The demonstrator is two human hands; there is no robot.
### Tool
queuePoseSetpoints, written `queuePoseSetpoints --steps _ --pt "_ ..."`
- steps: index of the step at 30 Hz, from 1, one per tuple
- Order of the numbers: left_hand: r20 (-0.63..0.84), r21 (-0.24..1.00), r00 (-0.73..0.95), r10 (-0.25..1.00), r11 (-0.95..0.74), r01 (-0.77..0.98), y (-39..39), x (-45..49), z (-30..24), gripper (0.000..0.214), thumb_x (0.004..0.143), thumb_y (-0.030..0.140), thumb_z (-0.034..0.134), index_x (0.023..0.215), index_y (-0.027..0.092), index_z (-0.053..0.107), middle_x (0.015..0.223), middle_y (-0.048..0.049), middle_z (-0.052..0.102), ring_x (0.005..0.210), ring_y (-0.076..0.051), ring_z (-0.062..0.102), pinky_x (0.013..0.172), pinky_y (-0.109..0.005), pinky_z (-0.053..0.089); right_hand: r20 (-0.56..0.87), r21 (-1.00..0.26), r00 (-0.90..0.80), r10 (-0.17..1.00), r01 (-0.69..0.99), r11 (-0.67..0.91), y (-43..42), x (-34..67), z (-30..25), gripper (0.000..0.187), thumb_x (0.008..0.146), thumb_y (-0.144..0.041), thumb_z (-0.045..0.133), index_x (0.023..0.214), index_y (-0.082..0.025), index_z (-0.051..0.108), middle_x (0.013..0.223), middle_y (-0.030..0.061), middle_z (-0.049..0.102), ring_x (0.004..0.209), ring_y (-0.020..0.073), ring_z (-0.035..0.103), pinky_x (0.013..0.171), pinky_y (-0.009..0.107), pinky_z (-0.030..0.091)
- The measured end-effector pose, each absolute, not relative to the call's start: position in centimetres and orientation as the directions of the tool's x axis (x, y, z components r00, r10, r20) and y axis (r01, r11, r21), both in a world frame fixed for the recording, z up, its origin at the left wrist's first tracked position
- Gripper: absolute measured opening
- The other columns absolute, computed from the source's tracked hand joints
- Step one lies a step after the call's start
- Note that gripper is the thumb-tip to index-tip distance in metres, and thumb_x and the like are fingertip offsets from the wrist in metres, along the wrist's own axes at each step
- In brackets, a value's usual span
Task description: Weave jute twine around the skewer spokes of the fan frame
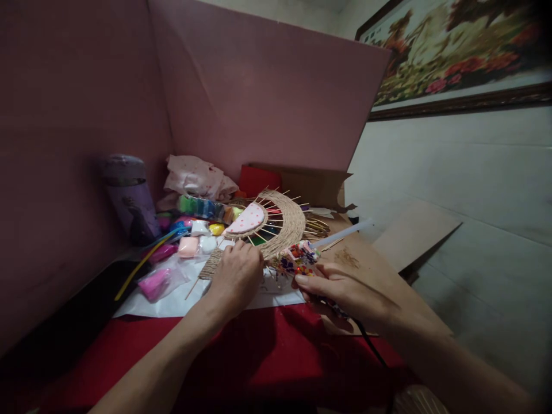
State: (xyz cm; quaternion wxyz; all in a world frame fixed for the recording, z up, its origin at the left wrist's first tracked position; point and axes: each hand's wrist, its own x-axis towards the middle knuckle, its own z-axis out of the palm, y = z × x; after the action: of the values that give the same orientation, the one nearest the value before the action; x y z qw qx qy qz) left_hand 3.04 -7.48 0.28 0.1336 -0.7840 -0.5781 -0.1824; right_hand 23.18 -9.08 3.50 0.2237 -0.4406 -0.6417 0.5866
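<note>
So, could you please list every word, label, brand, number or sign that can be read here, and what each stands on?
No text can be read.
Framed picture: small dark marks at its upper left, too small to read.
White sheet: faint marks, too blurred to read.
Purple bottle: a dark figure; no lettering I can make out.

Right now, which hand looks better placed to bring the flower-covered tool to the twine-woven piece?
Probably the right: the right hand already grips the flower-covered tool, close to the twine-woven piece. The left hand is at the piece's near side, so it seems better suited to steadying.
</note>
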Motion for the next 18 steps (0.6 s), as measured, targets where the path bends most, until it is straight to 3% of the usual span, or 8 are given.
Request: queuePoseSetpoints --steps 11,18 --pt "0.455 0.005 0.269 0.849 -0.304 0.953 -7.4 2.98 0.07 0.018 0.083 0.014 0.041 0.076 0.014 0.058 0.08 -0.0087 0.062 0.081 -0.022 0.052 0.072 -0.037 0.037 -0.175 -0.924 -0.514 0.84 0.38 0.039 -8.61 22.59 3.64 0.036 0.079 -0.049 0.056 0.059 -0.019 0.049 0.05 -0.0039 0.045 0.042 0.0074 0.037 0.039 0.021 0.031" --pt "0.449 -0.005 0.273 0.851 -0.302 0.953 -7.34 2.98 0.06 0.019 0.084 0.014 0.04 0.078 0.015 0.058 0.081 -0.0087 0.062 0.083 -0.023 0.051 0.073 -0.037 0.037 -0.113 -0.934 -0.534 0.838 0.344 0.093 -8.25 22.42 3.18 0.037 0.079 -0.048 0.055 0.057 -0.02 0.051 0.048 -0.0022 0.046 0.043 0.0091 0.039 0.038 0.022 0.03"
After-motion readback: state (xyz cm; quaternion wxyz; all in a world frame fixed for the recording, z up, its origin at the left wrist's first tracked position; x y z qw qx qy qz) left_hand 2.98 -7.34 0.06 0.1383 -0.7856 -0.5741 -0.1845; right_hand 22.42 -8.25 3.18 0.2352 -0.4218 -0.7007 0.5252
